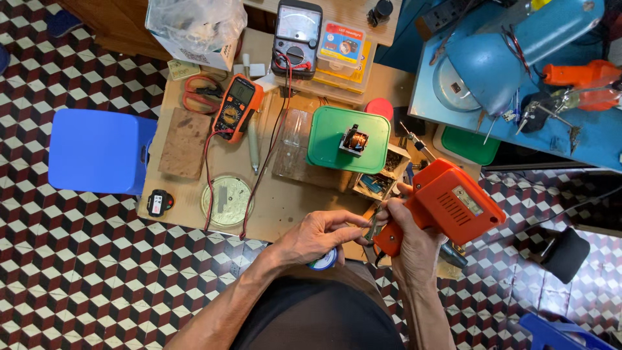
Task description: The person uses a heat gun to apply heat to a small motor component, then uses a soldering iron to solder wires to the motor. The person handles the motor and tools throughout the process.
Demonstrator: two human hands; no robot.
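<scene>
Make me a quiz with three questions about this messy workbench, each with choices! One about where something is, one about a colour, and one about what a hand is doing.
1. Where does the small copper-wound coil sit?
A. on the green square plastic lid
B. on the blue plastic stool
C. on the checkered floor

2. What colour is the boxy soldering gun?
A. green
B. orange
C. white

3. What is the right hand doing?
A. lying flat and empty
B. holding scissors
C. shut around the soldering gun's grip

Answers:
1. A, the coil stands in the middle of the green lid.
2. B, its whole casing is orange.
3. C, the fingers wrap the gun's grip while the left hand pinches a small part beside it.
</scene>
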